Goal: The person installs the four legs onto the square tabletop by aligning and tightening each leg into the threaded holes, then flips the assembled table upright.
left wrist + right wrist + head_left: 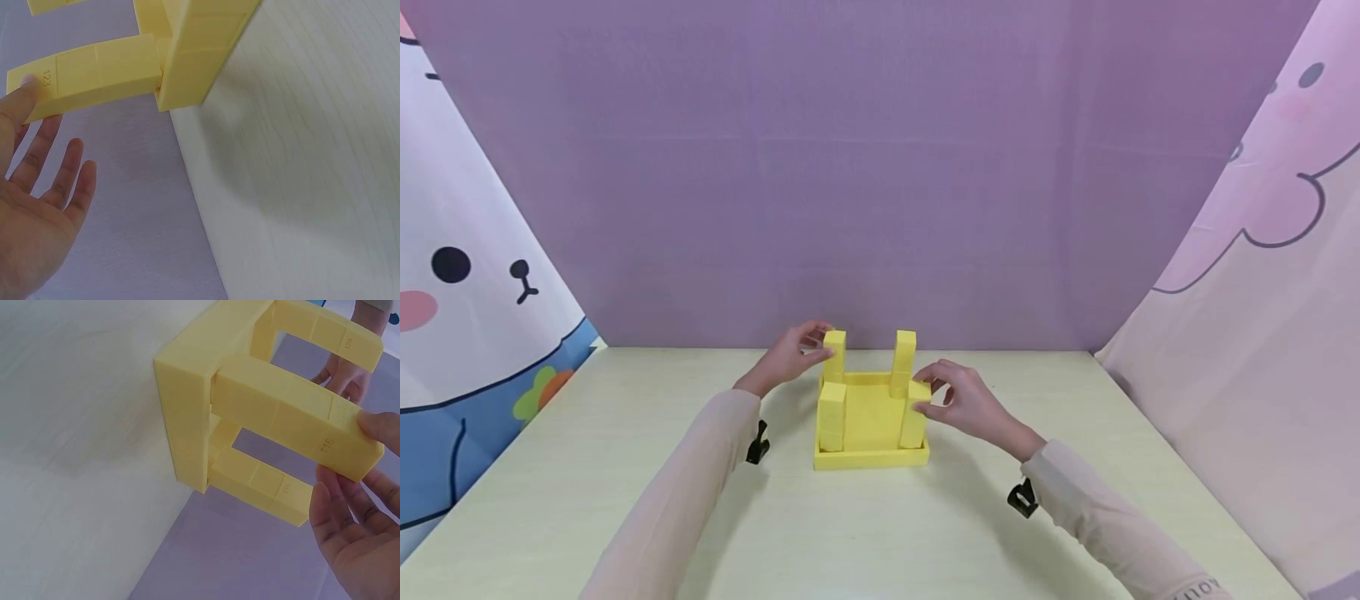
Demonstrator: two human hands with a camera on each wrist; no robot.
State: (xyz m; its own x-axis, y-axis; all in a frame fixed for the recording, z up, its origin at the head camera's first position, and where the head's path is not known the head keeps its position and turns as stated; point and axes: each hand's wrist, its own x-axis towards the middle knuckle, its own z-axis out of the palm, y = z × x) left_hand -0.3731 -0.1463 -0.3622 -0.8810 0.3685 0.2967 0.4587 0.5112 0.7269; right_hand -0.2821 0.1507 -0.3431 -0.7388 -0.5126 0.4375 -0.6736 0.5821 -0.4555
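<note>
A shallow yellow tray [871, 459] sits on the table with an upright column of stacked yellow blocks at each corner. My left hand [788, 357] pinches the top of the back left column [835, 343]. In the left wrist view the thumb lies on a block [47, 81] marked 123, the other fingers spread out below. My right hand [970, 402] pinches the top of the front right column [914, 425] between thumb and fingers. That column's top block [337, 447] reads 116 in the right wrist view. The front left column [832, 417] and back right column [904, 354] stand untouched.
The pale wooden table [865, 533] reaches back to a purple cloth wall [880, 183]. Printed cartoon cloths hang along the left [482, 192] and right [1262, 350] sides. A black clip-like piece [758, 443] shows by the left sleeve, and another [1022, 498] by the right.
</note>
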